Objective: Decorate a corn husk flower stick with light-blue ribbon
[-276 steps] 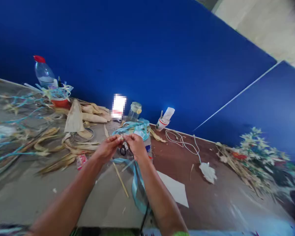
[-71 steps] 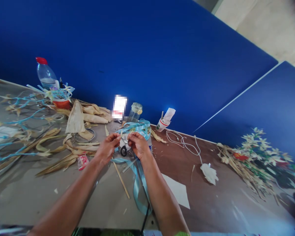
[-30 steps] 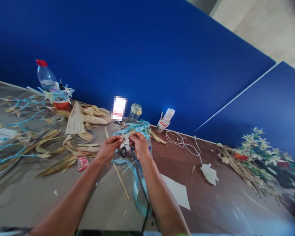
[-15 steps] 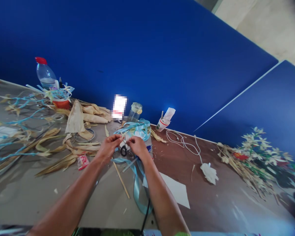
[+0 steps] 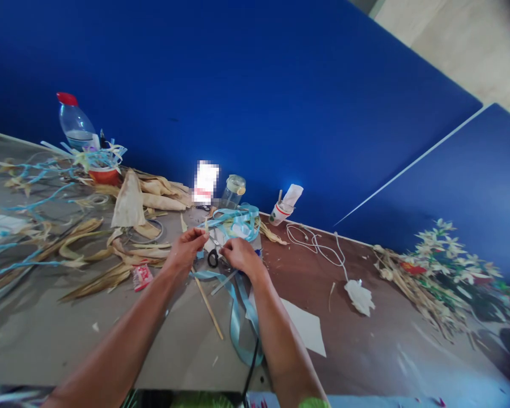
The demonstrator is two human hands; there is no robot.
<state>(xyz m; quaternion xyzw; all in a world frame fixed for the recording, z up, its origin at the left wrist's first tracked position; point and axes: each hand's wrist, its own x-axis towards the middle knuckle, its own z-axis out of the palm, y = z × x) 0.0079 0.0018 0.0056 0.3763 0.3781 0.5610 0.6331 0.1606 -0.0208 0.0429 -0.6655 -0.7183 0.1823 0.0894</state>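
My left hand (image 5: pixel 187 246) is closed in a pinch, with a small pale strip of dried husk (image 5: pixel 206 225) standing up from the fingertips. A little to its right, my right hand (image 5: pixel 241 254) has its fingers pressed together; whether something small is in them is hidden. Between and just below the hands shows a black scissor handle (image 5: pixel 213 259). Beyond my right hand lies a loose coil of light blue ribbon (image 5: pixel 250 218). More blue ribbon (image 5: pixel 235 323) trails toward me beside my right forearm. A thin wooden stick (image 5: pixel 209 309) lies between my forearms.
Dried husks (image 5: pixel 165 202) and blue-wrapped stems (image 5: pixel 29 263) spread over the left side. A red-capped bottle (image 5: pixel 76 127), a lidded jar (image 5: pixel 233 191) and a paper cup (image 5: pixel 281 212) stand along the blue partition. A white cord (image 5: pixel 318 249) and white artificial flowers (image 5: pixel 446 243) are on the right.
My hands have drawn slightly apart from where their fingertips nearly met. The pale husk strip now shows upright in my left fingertips.
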